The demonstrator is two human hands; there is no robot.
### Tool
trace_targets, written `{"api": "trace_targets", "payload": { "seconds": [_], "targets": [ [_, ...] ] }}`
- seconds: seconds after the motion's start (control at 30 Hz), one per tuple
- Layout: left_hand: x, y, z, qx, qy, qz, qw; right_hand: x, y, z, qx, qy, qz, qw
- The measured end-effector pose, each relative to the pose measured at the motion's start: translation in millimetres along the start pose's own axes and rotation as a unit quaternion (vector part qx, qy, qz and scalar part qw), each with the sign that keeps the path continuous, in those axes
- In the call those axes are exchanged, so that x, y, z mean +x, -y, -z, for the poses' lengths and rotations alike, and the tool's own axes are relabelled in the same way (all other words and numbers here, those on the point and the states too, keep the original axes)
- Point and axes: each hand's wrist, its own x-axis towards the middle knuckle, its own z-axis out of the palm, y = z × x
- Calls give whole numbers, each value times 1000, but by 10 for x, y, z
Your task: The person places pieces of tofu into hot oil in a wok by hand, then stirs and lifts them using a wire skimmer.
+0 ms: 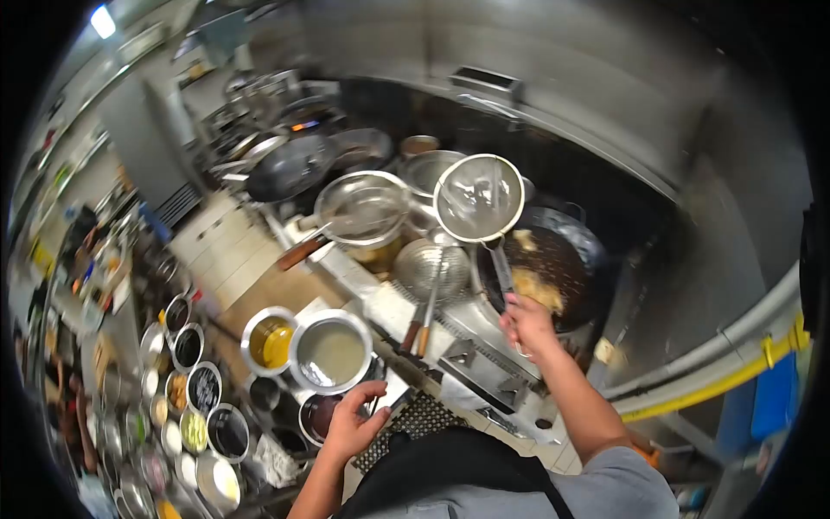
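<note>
My right hand (529,327) is closed round the handle of a round mesh strainer (479,198), raised beside a large wok (562,251). Dark, bubbling liquid fills the wok, with pale golden food (538,289) in it near my right hand. My left hand (353,422) has its fingers apart and holds nothing that I can see. It is just below a metal pot of cloudy liquid (331,353) and beside a pot with dark red contents (322,417).
A perforated ladle (430,270) and a wooden-handled strainer (363,208) lie left of the wok. A bowl of yellow liquid (270,341) is on the counter. Further left stand several ingredient containers (204,387). Another wok (290,167) is at the back.
</note>
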Motion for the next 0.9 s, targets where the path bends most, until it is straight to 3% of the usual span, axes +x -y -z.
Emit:
{"api": "trace_targets", "payload": {
  "seconds": [0.03, 0.17, 0.23, 0.27, 0.4, 0.5, 0.6, 0.67, 0.77, 0.9],
  "targets": [
    [109, 110, -25, -16, 87, -29, 996, -362, 206, 449, -135, -84, 14, 987],
    [334, 193, -19, -102, 187, 82, 974, -832, 310, 1380, -229, -260, 32, 937],
    [441, 283, -20, -76, 207, 57, 974, -931, 213, 1732, -383, -314, 81, 865],
    [491, 310, 2, -78, 218, 53, 971, -980, 176, 1797, -382, -325, 79, 862],
    [664, 457, 21, -75, 272, 58, 958, -1034, -99, 2010, -490, -351, 0, 798],
    [647, 523, 45, -72, 282, 65, 954, -1092, -177, 1568, -221, -297, -104, 923],
    [574, 513, 112, -81, 257, 85, 959, -1064, -108, 1317, -164, -286, -113, 937],
    [545, 430, 169, -101, 221, 104, 965, -893, -147, 1331, -9, -225, -148, 963],
    [446, 436, 196, -109, 177, 117, 971, -578, -187, 1454, 97, -176, -164, 966],
    [283, 526, 154, -89, 131, 100, 982, -171, -239, 1642, 84, -112, -90, 986]
  ]
}}
